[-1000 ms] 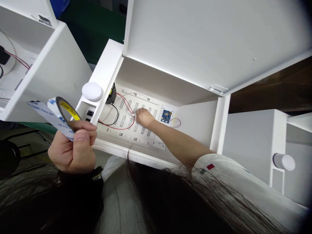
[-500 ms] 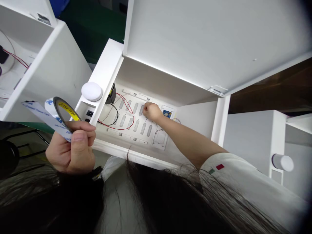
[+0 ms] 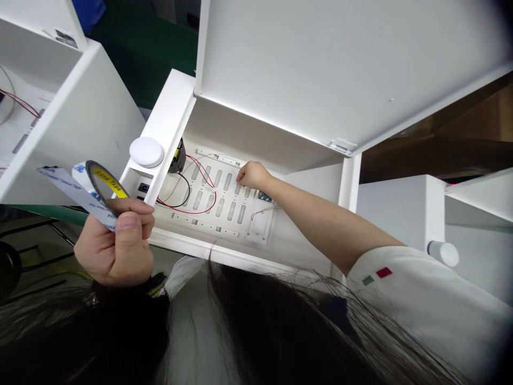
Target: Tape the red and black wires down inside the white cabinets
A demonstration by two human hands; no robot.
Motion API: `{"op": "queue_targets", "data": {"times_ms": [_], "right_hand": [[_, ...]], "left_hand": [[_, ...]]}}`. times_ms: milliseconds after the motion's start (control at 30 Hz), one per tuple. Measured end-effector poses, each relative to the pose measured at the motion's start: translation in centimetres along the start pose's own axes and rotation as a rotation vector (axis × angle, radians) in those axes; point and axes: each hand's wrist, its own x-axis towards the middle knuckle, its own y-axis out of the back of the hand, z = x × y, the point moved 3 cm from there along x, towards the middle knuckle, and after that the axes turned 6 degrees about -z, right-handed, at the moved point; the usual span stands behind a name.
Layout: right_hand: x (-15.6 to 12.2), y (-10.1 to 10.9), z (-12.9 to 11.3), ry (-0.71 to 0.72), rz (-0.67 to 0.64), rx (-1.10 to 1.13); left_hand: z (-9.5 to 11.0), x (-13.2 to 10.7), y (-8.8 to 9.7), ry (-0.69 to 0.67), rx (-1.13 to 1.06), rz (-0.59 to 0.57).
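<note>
My left hand [image 3: 116, 243] grips a roll of tape [image 3: 102, 174] with yellow lettering inside its ring. A loose strip of white-and-blue tape [image 3: 76, 192] sticks out to the upper left from the same grip. Deep inside the white box [image 3: 240, 258], my right hand [image 3: 254, 176] has its fingers bunched together at the slotted back panel [image 3: 224, 206], beside the upper row of slots. Anything between those fingertips is hidden. A small blue circuit board [image 3: 264, 196] sits just below my right wrist, partly covered by it.
The box's wide lid [image 3: 288, 69] stands open behind. Red wires [image 3: 204, 212] run across the panel from a black power unit [image 3: 177, 158]. A white round knob [image 3: 146, 152] sits on the box's left side. Other white boxes stand left [image 3: 104, 107] and right [image 3: 393, 214].
My view has shifted slightly, so the box sits a little further left. My right hand has moved a little to the right along the slots. The left hand keeps its hold on the tape.
</note>
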Motion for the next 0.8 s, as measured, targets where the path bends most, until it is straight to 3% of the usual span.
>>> {"op": "queue_targets", "data": {"times_ms": [267,800], "right_hand": [[-1.8,-4.4,0.5,0.002,-0.119,-0.274],[-3.2,-6.9,0.3,0.197,-0.090,-0.504]], "left_hand": [[-0.1,0.1,0.1,-0.019,-0.018,-0.033],[0.1,0.0,0.2,-0.027,-0.012,-0.069]]}}
